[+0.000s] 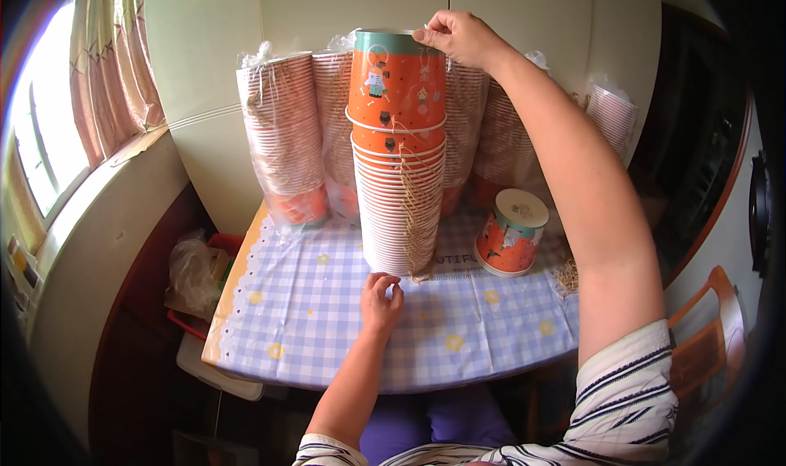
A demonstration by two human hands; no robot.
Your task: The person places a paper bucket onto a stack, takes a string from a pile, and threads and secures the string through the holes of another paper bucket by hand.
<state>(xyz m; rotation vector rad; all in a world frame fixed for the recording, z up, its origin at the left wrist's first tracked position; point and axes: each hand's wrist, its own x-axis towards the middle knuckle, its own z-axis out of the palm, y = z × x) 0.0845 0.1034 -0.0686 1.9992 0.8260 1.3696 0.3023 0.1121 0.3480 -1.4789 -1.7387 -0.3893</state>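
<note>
A tall stack of nested paper cups (383,212) stands upside down on the table, white rims facing down. Its topmost orange cup (368,85) has a teal band and printed figures, and sits raised above the rest. My right hand (458,39) pinches at the upper right edge of this cup. Down at the foot of the stack, my left hand (382,304) has its fingers curled together; whatever they hold, if anything, is hidden. Thin twine (412,212) hangs down the stack's right side.
Several plastic-wrapped cup stacks (282,130) line the back of the table. A single orange cup (508,241) stands upside down at right, near a small heap of twine (566,276). A checked tablecloth (327,327) covers the table. A wooden chair (711,335) is at right.
</note>
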